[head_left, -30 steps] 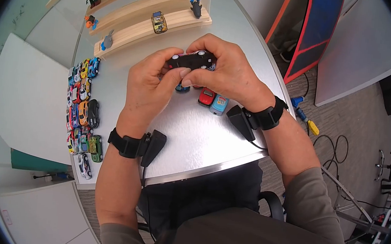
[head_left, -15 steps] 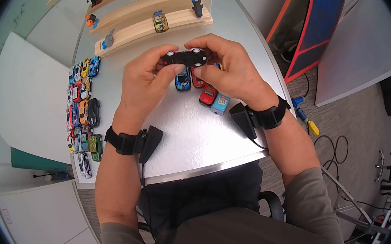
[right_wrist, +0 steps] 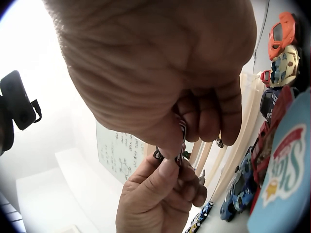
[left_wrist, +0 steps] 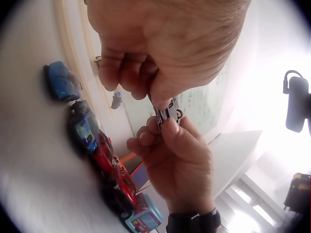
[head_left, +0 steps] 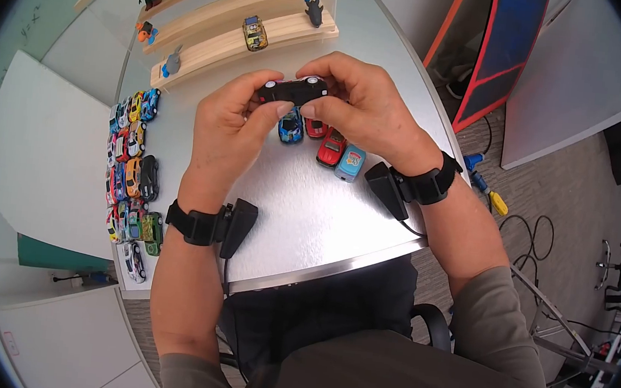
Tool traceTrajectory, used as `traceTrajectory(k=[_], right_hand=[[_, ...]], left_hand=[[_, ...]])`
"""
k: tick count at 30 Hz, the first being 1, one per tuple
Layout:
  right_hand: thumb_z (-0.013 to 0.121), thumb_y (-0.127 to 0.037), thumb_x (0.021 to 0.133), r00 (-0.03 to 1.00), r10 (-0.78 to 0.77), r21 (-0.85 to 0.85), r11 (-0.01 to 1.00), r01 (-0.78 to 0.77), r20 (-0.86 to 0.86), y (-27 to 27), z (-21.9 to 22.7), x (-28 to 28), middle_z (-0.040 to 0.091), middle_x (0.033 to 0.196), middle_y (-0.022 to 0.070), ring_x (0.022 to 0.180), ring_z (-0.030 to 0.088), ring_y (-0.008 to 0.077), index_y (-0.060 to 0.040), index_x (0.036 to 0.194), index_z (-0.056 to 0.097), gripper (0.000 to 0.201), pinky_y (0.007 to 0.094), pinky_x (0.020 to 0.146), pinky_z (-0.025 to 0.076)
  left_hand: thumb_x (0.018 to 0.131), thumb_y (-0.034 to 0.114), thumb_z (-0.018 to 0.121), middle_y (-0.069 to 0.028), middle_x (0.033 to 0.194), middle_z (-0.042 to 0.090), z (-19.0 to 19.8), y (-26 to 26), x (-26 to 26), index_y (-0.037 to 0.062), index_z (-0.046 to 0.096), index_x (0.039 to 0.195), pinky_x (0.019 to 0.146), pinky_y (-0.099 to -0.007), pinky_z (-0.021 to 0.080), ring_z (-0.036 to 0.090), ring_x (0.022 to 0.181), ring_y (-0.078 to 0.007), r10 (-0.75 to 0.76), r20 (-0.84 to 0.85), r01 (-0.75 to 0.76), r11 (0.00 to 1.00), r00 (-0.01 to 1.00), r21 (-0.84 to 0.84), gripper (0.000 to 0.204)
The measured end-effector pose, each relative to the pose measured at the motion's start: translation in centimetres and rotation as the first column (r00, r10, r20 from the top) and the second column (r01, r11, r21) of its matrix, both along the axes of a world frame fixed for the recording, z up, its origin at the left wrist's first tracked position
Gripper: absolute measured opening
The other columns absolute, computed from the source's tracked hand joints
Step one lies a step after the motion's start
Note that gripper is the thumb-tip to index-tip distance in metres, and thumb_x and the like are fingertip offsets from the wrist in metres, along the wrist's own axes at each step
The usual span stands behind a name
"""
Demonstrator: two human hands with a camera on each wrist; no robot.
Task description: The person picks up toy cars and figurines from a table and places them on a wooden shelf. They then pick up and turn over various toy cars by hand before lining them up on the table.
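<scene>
Toy car [head_left: 292,92] held above the bench [head_left: 300,227], the left hand [head_left: 229,126] and right hand [head_left: 363,113] each pinching one end between thumb and fingers; a slipping fingertip could plausibly drop it onto the blue car [head_left: 291,127] or the red car [head_left: 331,150] nearby. Its long axis runs roughly left to right before the person, dark underside turned toward them; which end is the nose cannot be told, as fingers partly cover both.

The held car [head_left: 292,93] shifted left, revealing more of the blue car [head_left: 290,129].
</scene>
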State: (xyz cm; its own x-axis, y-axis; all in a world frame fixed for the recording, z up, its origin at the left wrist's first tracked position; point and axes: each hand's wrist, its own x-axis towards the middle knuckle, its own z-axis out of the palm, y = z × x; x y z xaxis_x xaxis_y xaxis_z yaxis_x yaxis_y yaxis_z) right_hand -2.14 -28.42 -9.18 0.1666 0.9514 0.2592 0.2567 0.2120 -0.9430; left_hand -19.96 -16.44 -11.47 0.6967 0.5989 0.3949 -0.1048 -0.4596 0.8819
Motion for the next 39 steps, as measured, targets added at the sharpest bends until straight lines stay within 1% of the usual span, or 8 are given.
traceTrajectory(k=[5, 8, 10, 13, 17, 19, 25, 39], right_hand=[[0.071, 0.000, 0.087, 1.000, -0.003, -0.016, 1.000, 0.003, -0.016, 0.1, -0.2, -0.1, 0.066, 0.087, 0.0021, 0.076, 0.061, 0.0059, 0.0022, 0.115, 0.062, 0.029, 0.0229, 0.066, 0.051], [0.073, -0.004, 0.085, 0.999, -0.033, 0.058, 0.998, 0.034, -0.028, 0.3, -0.6, -0.2, 0.065, 0.076, 0.0035, 0.065, 0.061, 0.0077, 0.0022, 0.102, 0.063, 0.020, 0.0245, 0.057, 0.049], [0.076, -0.008, 0.083, 0.996, -0.072, 0.085, 0.994, 0.067, 0.057, 0.4, -0.6, -0.1, 0.065, 0.075, 0.0038, 0.064, 0.061, 0.0082, 0.0014, 0.099, 0.063, 0.023, 0.0256, 0.057, 0.049], [0.079, -0.004, 0.083, 0.997, -0.051, -0.012, 0.999, 0.051, 0.052, 0.2, -0.3, -0.1, 0.067, 0.085, 0.0029, 0.075, 0.064, 0.0075, 0.0006, 0.106, 0.062, 0.030, 0.0234, 0.067, 0.053], [0.082, -0.006, 0.082, 0.990, -0.067, 0.020, 0.998, 0.065, 0.121, 0.2, 0.0, -0.2, 0.067, 0.083, 0.0032, 0.073, 0.064, 0.0077, 0.0001, 0.104, 0.061, 0.031, 0.0231, 0.065, 0.053], [0.083, -0.007, 0.080, 0.996, -0.043, -0.023, 0.999, 0.045, 0.078, 0.2, -0.1, -0.1, 0.067, 0.081, 0.0035, 0.071, 0.065, 0.0082, 0.0000, 0.103, 0.061, 0.033, 0.0230, 0.063, 0.054], [0.085, -0.008, 0.079, 0.982, -0.071, 0.074, 0.996, 0.059, 0.174, 0.5, -0.6, -0.1, 0.068, 0.080, 0.0040, 0.069, 0.067, 0.0084, -0.0003, 0.102, 0.061, 0.035, 0.0233, 0.062, 0.056], [0.089, -0.014, 0.075, 0.977, -0.077, 0.041, 0.997, 0.070, 0.197, 0.2, 0.0, -0.2, 0.069, 0.080, 0.0026, 0.073, 0.065, 0.0078, -0.0019, 0.103, 0.063, 0.040, 0.0235, 0.065, 0.052]], left_hand=[[0.093, 0.002, 0.071, 0.0007, 0.096, 0.067, -0.1, -0.1, 0.1, -0.0026, 0.064, 0.124, 0.065, -0.0175, 0.043, 0.054, 0.078, -0.0025, -0.005, -0.013, 0.005, 0.999, 1.000, 0.039, 0.032], [0.094, 0.002, 0.071, 0.0009, 0.095, 0.066, -0.1, -0.5, 0.2, -0.0025, 0.065, 0.125, 0.064, -0.0175, 0.042, 0.053, 0.077, -0.0024, -0.006, -0.007, 0.007, 0.999, 1.000, 0.042, 0.032], [0.094, 0.001, 0.070, 0.0013, 0.093, 0.065, -0.1, -0.6, 0.3, -0.0022, 0.065, 0.125, 0.062, -0.0178, 0.042, 0.052, 0.075, -0.0022, -0.032, 0.004, 0.032, 0.999, 0.999, 0.034, 0.032], [0.094, 0.001, 0.070, 0.0015, 0.092, 0.065, -0.1, -0.6, 0.2, -0.0020, 0.065, 0.125, 0.061, -0.0180, 0.041, 0.051, 0.074, -0.0022, -0.025, -0.010, 0.026, 0.997, 1.000, 0.072, 0.031], [0.094, 0.000, 0.069, 0.0014, 0.091, 0.065, 0.2, -0.8, 0.2, -0.0020, 0.065, 0.125, 0.062, -0.0179, 0.041, 0.051, 0.074, -0.0022, -0.021, -0.022, 0.023, 0.997, 1.000, 0.070, 0.031], [0.088, -0.001, 0.069, -0.0099, 0.098, 0.072, 0.3, -0.9, 0.3, -0.0022, 0.068, 0.118, 0.072, -0.0254, 0.056, 0.069, 0.081, -0.0119, -0.004, -0.010, 0.005, 0.998, 1.000, 0.055, 0.030], [0.088, -0.002, 0.068, -0.0107, 0.097, 0.072, 0.3, -1.0, 0.4, -0.0021, 0.068, 0.118, 0.072, -0.0256, 0.057, 0.070, 0.080, -0.0126, -0.022, 0.005, 0.022, 0.999, 1.000, 0.031, 0.030], [0.088, -0.002, 0.068, -0.0104, 0.096, 0.073, 0.0, -0.9, 0.6, -0.0025, 0.068, 0.117, 0.070, -0.0254, 0.057, 0.071, 0.080, -0.0127, -0.027, 0.033, 0.025, 0.998, 0.999, 0.061, 0.029]])
